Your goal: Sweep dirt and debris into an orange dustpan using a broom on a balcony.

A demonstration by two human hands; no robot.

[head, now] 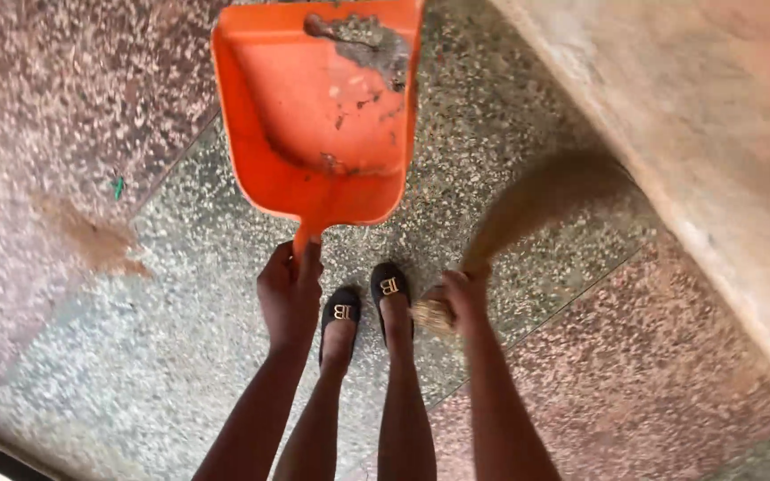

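The two bare forearms are coming up from the bottom edge, closest to the camera, with the person's legs between them. The left hand [290,294] is closing around the handle of an orange plastic dustpan [314,134] and is holding it out in front, above the floor. The pan part is pointing away from the person, and a grey clump of dust and dirt [372,44] is lying at its far right corner, with some smaller crumbs spread on the orange surface. The right hand [462,298] is gripping the bound end of a straw hand broom [528,209]. The bristles of the broom are reaching up and to the right and are looking blurred, so their exact shape I cannot tell. Under the hands, two feet in black flat shoes [365,307] with gold ornaments are standing on the speckled terrazzo floor [180,321]. A brown stain [91,236] is lying on the floor at the left, and a small green scrap [118,186] is just above it. A pale stone ledge [715,134] is running along the right side.
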